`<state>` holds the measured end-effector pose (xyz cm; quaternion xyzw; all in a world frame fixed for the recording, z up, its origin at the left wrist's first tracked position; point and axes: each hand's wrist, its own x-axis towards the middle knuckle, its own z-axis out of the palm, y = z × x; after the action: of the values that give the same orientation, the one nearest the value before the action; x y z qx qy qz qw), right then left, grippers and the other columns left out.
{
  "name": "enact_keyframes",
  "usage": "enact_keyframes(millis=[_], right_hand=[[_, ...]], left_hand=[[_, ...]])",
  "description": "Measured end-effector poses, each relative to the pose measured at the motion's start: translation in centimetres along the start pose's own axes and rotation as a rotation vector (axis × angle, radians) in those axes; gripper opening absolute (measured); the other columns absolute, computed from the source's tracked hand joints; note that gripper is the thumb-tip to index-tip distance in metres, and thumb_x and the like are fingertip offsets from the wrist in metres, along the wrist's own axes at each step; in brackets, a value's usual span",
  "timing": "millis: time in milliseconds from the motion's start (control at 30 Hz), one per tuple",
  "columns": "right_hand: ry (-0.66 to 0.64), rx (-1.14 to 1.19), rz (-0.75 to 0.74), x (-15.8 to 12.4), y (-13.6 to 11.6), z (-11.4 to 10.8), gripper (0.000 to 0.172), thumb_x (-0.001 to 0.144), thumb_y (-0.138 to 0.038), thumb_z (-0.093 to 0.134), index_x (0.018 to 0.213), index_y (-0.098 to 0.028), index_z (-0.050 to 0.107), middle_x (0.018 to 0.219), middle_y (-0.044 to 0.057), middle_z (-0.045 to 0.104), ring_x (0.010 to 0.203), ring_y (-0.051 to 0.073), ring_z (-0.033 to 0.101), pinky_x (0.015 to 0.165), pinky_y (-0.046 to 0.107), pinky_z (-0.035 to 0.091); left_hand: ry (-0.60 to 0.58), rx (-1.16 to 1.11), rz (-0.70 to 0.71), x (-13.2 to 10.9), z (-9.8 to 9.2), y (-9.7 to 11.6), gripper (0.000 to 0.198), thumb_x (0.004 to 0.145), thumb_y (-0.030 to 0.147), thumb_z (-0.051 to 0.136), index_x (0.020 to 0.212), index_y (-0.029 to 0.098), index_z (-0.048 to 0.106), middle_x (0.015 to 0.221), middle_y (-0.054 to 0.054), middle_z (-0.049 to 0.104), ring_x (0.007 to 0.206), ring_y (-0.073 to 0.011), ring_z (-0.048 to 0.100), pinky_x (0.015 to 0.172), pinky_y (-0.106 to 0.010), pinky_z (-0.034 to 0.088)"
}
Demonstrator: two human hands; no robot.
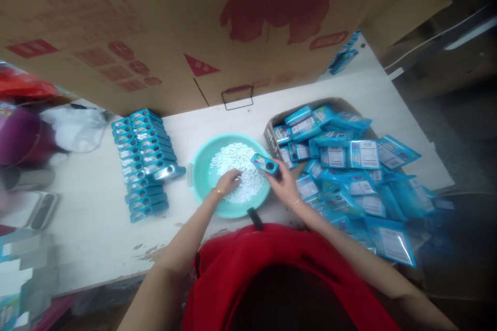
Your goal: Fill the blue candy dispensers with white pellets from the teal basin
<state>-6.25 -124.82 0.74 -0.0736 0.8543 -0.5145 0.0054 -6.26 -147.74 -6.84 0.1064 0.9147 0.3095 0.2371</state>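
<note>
A mint-green plastic basin (202, 181) stands in front of me with a heap of small white pellets (248, 186) in it. Inside the basin, my left hand (230, 181) has its fingers curled closed among the pellets; how many it grips is hidden. My right hand (284, 185) grasps a small blue printed box (264, 163) with a dark round hole in its face, held tilted over the basin's right side. To the left, stacked in two columns, lie several similar blue boxes (145, 165), some showing white in their openings. One box lies across the stack at an angle.
On the right, a carton (272, 137) overflows with several blue packets (334, 158), which spill toward the front edge. A large cardboard box (166, 36) walls off the back of the white table (93, 217). White plastic bags (75, 126) and a scale-like device (29, 209) are at left.
</note>
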Motion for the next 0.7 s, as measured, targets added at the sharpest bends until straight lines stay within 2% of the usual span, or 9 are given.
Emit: enact_keyframes(millis=[100,233,333,433,500,600,700], right_hand=[[0.006,0.018,0.008,0.1,0.1,0.0,0.043,0.085,-0.034,0.058,0.125,-0.022,0.047,0.124,0.01,0.056,0.118,0.025,0.052,0.101,0.044,0.043],[-0.001,-0.04,-0.052,0.2,0.3,0.1,0.044,0.085,-0.032,0.058,0.126,-0.022,0.047,0.122,0.011,0.058,0.116,0.026,0.054,0.1,0.045,0.044],[-0.057,-0.127,-0.138,0.1,0.2,0.4,0.043,0.083,-0.024,0.055,0.125,-0.021,0.049,0.119,0.011,0.06,0.113,0.026,0.056,0.098,0.045,0.046],[-0.121,-0.185,-0.227,-0.1,-0.4,0.9,0.048,0.079,-0.013,0.051,0.126,-0.02,0.049,0.121,0.01,0.059,0.115,0.026,0.054,0.099,0.045,0.046],[-0.159,-0.218,-0.269,-0.2,-0.8,1.3,0.051,0.077,-0.009,0.05,0.126,-0.02,0.049,0.122,0.011,0.059,0.116,0.025,0.053,0.1,0.046,0.045],[-0.192,-0.247,-0.309,-0.3,-1.1,1.7,0.05,0.076,-0.009,0.05,0.125,-0.018,0.05,0.122,0.011,0.059,0.116,0.026,0.053,0.101,0.047,0.044],[-0.192,-0.227,-0.321,-0.4,-1.0,1.9,0.048,0.078,-0.01,0.049,0.125,-0.019,0.05,0.121,0.011,0.059,0.117,0.026,0.052,0.102,0.048,0.044]], left_hand=[[0.008,-0.12,0.074,-1.7,-1.8,0.2,0.024,0.086,0.027,0.056,0.107,0.016,0.058,0.102,-0.006,0.065,0.086,-0.0145,0.06,0.078,-0.027,0.049],[0.07,-0.256,0.225,-4.9,-7.2,1.6,0.024,0.088,0.03,0.054,0.106,0.016,0.058,0.1,-0.007,0.063,0.085,-0.0154,0.059,0.078,-0.029,0.048],[0.078,-0.156,0.261,-6.7,-11.6,4.0,0.022,0.089,0.03,0.052,0.106,0.017,0.058,0.098,-0.007,0.061,0.083,-0.0147,0.058,0.075,-0.028,0.047],[0.029,0.076,0.252,-7.2,-14.5,7.4,0.019,0.089,0.026,0.049,0.104,0.017,0.058,0.093,-0.005,0.061,0.08,-0.0152,0.057,0.073,-0.029,0.047],[-0.028,0.279,0.212,-7.2,-15.3,10.0,0.017,0.089,0.023,0.048,0.101,0.017,0.06,0.091,-0.006,0.06,0.081,-0.0177,0.057,0.071,-0.03,0.047],[-0.089,0.59,0.119,-7.3,-15.5,14.3,0.019,0.089,0.017,0.043,0.096,0.015,0.061,0.092,-0.009,0.06,0.084,-0.0229,0.058,0.063,-0.031,0.046],[-0.109,0.767,0.081,-7.9,-15.6,17.6,0.025,0.088,0.008,0.038,0.096,0.014,0.06,0.093,-0.011,0.059,0.084,-0.0253,0.057,0.057,-0.031,0.044]])
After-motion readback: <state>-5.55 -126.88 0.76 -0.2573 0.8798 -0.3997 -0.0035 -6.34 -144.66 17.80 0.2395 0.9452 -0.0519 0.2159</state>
